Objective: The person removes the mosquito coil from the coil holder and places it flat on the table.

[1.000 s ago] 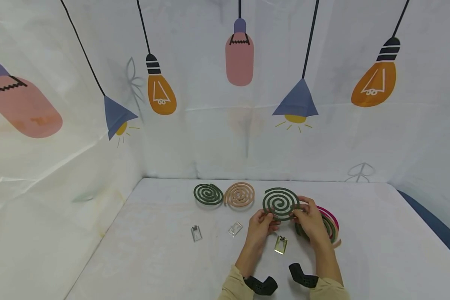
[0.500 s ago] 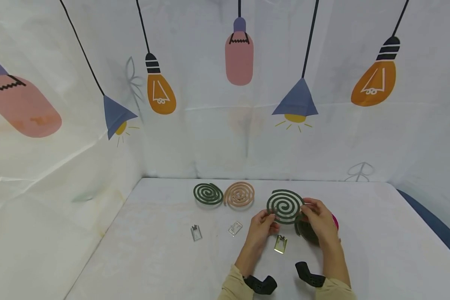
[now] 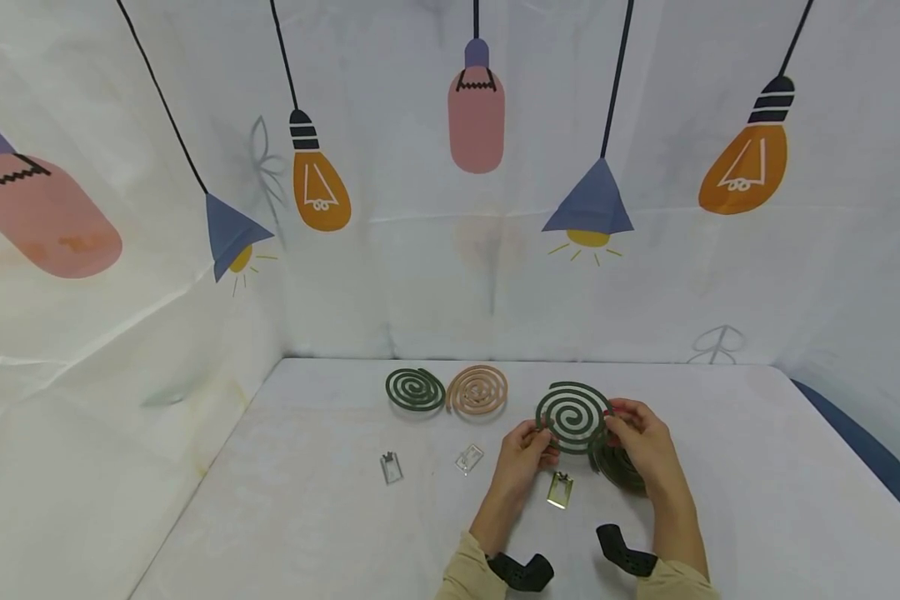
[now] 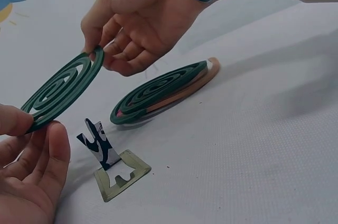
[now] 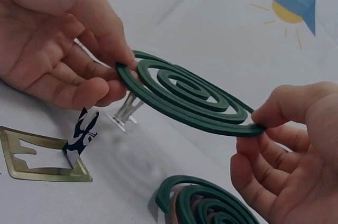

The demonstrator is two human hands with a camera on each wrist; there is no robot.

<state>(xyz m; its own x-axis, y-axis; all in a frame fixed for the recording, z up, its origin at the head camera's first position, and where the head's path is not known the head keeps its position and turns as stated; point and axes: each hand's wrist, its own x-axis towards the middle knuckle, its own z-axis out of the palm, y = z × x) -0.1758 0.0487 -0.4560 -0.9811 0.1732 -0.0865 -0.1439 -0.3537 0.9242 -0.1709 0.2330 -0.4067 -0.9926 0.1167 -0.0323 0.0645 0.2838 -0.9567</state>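
A green mosquito coil (image 3: 570, 417) is held off the table, tilted, between both hands. My left hand (image 3: 521, 454) pinches its left edge between thumb and fingers. My right hand (image 3: 648, 446) pinches the opposite edge. Both grips show in the right wrist view, where the coil (image 5: 185, 94) spans the two hands. Beneath and beside the right hand lies a stack of coils (image 3: 613, 467), green on top. In the left wrist view tan and a bit of pink peek out under that stack (image 4: 158, 86). A gold-coloured metal coil stand (image 3: 560, 490) with a raised prong lies between the forearms.
Farther back on the white table (image 3: 307, 517) lie a green coil (image 3: 416, 389) and a tan coil (image 3: 477, 389), side by side. Two silver stands, one left (image 3: 392, 468) and one nearer the middle (image 3: 468, 458), are in front of them. A white printed sheet (image 3: 420, 275) rises behind.
The held coil has shifted slightly right and toward me, with the right hand moving the same way. My right hand now covers more of the stack. The left hand has barely moved.
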